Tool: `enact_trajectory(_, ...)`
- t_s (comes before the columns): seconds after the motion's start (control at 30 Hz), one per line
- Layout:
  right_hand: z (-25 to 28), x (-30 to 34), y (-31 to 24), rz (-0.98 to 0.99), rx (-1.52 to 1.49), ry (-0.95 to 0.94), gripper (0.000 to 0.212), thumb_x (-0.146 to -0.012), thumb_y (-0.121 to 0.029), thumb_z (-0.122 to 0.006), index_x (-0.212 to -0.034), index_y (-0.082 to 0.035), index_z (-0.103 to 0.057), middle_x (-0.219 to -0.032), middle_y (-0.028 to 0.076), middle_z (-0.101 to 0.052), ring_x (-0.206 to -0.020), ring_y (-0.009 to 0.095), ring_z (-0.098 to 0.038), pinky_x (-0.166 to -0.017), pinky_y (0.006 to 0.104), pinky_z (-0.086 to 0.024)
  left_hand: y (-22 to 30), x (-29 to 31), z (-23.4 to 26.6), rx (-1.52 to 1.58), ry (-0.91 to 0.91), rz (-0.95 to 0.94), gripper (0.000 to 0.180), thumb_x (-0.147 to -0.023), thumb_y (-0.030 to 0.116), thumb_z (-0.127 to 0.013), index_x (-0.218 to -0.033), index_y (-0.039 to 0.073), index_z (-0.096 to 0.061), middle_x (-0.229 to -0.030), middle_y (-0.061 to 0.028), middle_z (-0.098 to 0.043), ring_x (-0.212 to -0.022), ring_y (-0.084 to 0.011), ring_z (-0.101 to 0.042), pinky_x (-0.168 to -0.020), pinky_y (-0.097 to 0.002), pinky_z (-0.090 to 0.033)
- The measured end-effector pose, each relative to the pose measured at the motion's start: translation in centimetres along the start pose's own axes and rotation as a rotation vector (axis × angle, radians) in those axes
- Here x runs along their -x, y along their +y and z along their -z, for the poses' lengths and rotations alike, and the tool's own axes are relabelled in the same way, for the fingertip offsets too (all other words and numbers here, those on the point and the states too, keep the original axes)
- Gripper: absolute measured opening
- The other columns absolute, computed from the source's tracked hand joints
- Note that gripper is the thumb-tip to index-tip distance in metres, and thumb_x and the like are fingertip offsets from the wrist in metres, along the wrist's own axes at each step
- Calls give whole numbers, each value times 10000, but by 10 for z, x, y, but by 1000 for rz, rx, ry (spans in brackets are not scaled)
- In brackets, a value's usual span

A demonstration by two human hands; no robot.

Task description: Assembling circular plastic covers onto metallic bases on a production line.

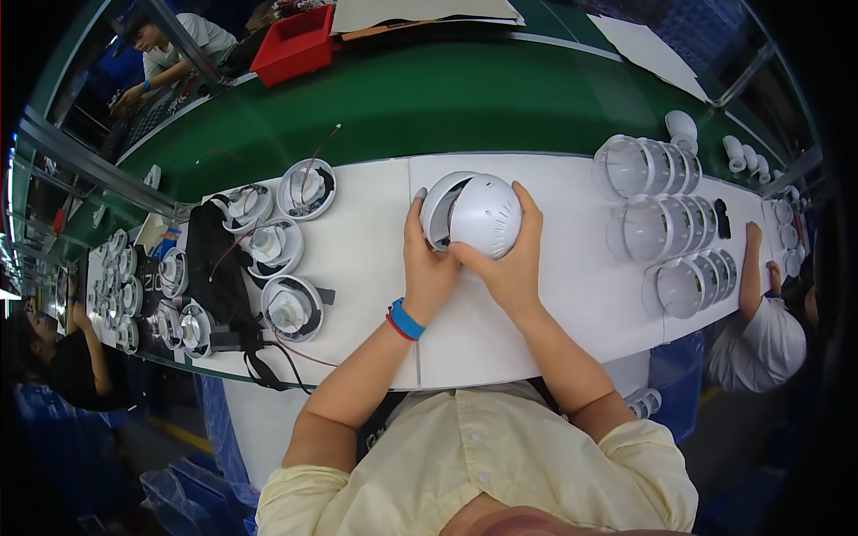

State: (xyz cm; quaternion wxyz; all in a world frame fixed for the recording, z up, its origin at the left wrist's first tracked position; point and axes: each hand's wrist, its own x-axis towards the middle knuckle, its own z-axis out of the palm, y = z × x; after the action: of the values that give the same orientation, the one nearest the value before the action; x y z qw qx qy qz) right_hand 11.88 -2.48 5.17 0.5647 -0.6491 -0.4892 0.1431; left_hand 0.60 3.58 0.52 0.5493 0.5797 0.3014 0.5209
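Between my two hands, above the white table, is a round white plastic housing. Its vented dome half (490, 214) lies on the right, tilted against a white rimmed half (439, 211) on the left, and a dark gap shows between them. My left hand (427, 259) wraps round the left and lower side of the rimmed half. Fingers of my right hand (511, 268) curl over the dome's right side, and its thumb presses near the lower seam. What lies inside the housing is mostly hidden.
At left, several open white housings (292, 308) with wires sit by a black strap bag (214, 259). Stacked clear-and-white cups (672, 228) lie at right. Beyond the white tabletop (366, 241) runs a green surface (393, 107) with a red bin (293, 45). Other people sit at both sides.
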Motion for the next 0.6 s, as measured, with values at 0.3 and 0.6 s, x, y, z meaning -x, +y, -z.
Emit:
enact_trajectory(0.3, 10, -2, 9, -148, -459, -141, 898, -745, -277, -800, -1447, -6, -310, -1340, 187, -381, -1240, 358, -429, -1023, 447, -395, 40, 0, 8, 257, -469, 98, 679, -987, 231, -554, -1544, 101, -187, -1449, -120, -413, -1353, -258, -416, -1094, -418, -388)
enact_trajectory(0.6, -10, 13, 17, 160, -202, -165, 787, -819, -269, -736, -1437, -4, -327, -1350, 200, -395, -1258, 321, -431, -1055, 432, -374, 51, 4, 0, 643, -56, 463, 763, -989, 655, -208, -1498, 99, -329, -1389, -114, -497, -1292, -263, -484, -1093, -417, -392)
